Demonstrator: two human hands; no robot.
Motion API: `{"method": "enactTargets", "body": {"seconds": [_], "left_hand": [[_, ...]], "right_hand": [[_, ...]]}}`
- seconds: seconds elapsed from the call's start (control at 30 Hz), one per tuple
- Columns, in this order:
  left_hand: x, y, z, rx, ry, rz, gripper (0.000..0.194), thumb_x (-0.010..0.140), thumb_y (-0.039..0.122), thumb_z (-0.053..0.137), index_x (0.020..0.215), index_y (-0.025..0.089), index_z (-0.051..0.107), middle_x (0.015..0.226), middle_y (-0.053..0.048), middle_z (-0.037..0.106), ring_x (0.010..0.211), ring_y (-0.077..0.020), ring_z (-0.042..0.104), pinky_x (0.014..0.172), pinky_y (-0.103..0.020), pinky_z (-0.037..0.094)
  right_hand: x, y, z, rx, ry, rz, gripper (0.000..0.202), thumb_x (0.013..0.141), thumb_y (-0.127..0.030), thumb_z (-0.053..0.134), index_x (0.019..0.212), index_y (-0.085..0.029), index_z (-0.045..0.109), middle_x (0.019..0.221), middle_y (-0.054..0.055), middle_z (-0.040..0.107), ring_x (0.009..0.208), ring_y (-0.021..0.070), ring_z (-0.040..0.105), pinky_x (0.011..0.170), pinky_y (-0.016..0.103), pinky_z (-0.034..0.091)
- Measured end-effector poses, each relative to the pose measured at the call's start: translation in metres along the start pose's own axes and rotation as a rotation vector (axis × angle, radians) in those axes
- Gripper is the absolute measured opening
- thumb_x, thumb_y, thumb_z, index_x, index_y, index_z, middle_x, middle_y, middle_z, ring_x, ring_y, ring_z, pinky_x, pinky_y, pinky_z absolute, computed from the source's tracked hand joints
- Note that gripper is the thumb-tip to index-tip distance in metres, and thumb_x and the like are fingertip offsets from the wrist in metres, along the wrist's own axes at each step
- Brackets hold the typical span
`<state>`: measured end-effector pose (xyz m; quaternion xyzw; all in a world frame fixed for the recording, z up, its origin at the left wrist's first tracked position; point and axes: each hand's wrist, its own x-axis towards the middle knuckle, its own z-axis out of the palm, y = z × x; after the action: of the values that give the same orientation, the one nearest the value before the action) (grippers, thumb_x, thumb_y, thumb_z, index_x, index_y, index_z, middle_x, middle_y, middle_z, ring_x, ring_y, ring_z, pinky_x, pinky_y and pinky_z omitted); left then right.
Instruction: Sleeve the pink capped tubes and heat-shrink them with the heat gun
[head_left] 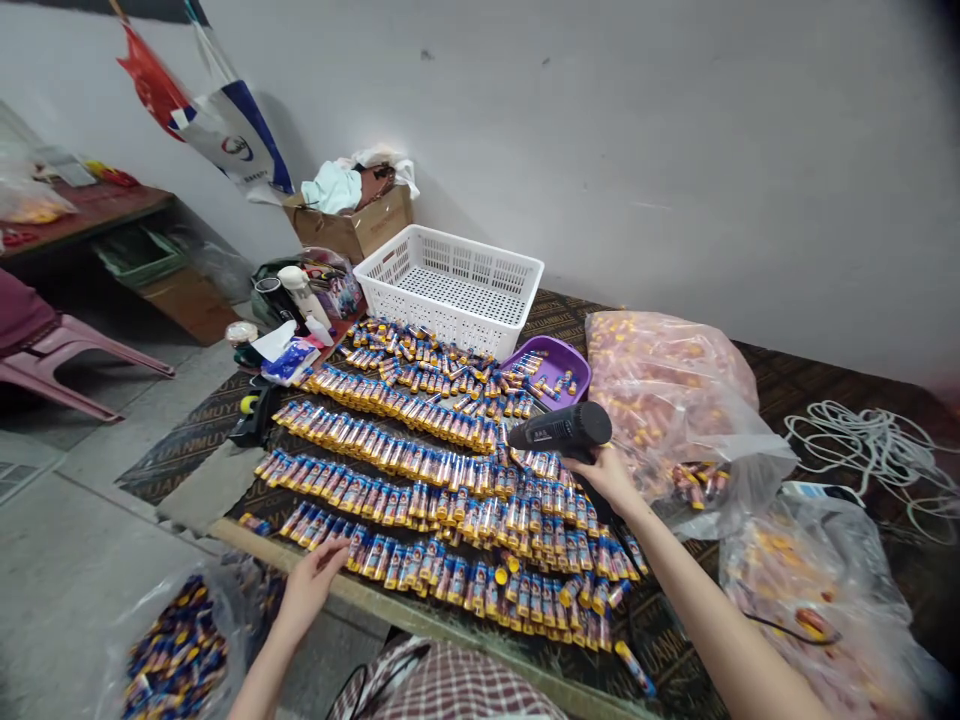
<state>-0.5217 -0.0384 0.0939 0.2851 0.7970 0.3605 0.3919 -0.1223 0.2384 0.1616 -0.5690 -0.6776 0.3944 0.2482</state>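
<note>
A black hair dryer (561, 428) is in my right hand (609, 478), its fingers wrapped round the handle. The nozzle points left over long rows of small tubes (420, 465) with blue and yellow ends and printed wraps. My left hand (309, 585) is at the front edge of the table, fingers stretched out and touching or just beside the nearest row of tubes. A single loose tube (634, 668) lies apart at the front right. Behind the dryer, a purple basin (577, 362) holds several tubes.
A white plastic crate (450, 268) stands behind the rows. Plastic bags (667, 370) of tubes and a coiled white cord (874, 450) lie at the right. Bottles, tissues (289, 360) and a cardboard box (367, 222) are at the left. Below the table's left edge sits a filled bag (176, 640).
</note>
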Motion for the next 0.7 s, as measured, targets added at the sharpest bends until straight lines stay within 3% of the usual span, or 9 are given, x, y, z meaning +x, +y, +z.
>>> {"method": "enactTargets", "body": {"seconds": [0.23, 0.43, 0.7], "left_hand": [[0.017, -0.002, -0.015, -0.05, -0.01, 0.004, 0.05, 0.056, 0.056, 0.06, 0.083, 0.014, 0.066, 0.091, -0.011, 0.072, 0.089, -0.0284, 0.065, 0.086, -0.038, 0.049], [0.022, 0.0, -0.03, -0.033, -0.021, 0.002, 0.048, 0.059, 0.051, 0.055, 0.086, 0.012, 0.064, 0.092, -0.013, 0.071, 0.09, -0.0278, 0.064, 0.088, -0.038, 0.048], [0.037, -0.031, -0.054, -0.016, -0.019, 0.015, 0.048, 0.061, 0.053, 0.054, 0.085, 0.013, 0.066, 0.092, -0.012, 0.071, 0.09, -0.0273, 0.065, 0.086, -0.037, 0.048]], "right_hand": [[0.003, -0.034, 0.02, -0.033, -0.026, 0.013, 0.036, 0.065, -0.038, 0.066, 0.087, -0.01, 0.069, 0.082, 0.011, 0.072, 0.073, 0.0269, 0.064, 0.067, 0.035, 0.049], [0.017, -0.05, 0.04, -0.078, -0.036, 0.002, 0.039, 0.065, -0.039, 0.066, 0.09, -0.009, 0.069, 0.09, 0.012, 0.072, 0.084, 0.03, 0.064, 0.07, 0.036, 0.049], [0.027, -0.091, 0.064, -0.124, -0.05, -0.062, 0.035, 0.065, -0.035, 0.065, 0.088, -0.009, 0.07, 0.089, 0.011, 0.072, 0.083, 0.0299, 0.064, 0.072, 0.036, 0.048]]}}
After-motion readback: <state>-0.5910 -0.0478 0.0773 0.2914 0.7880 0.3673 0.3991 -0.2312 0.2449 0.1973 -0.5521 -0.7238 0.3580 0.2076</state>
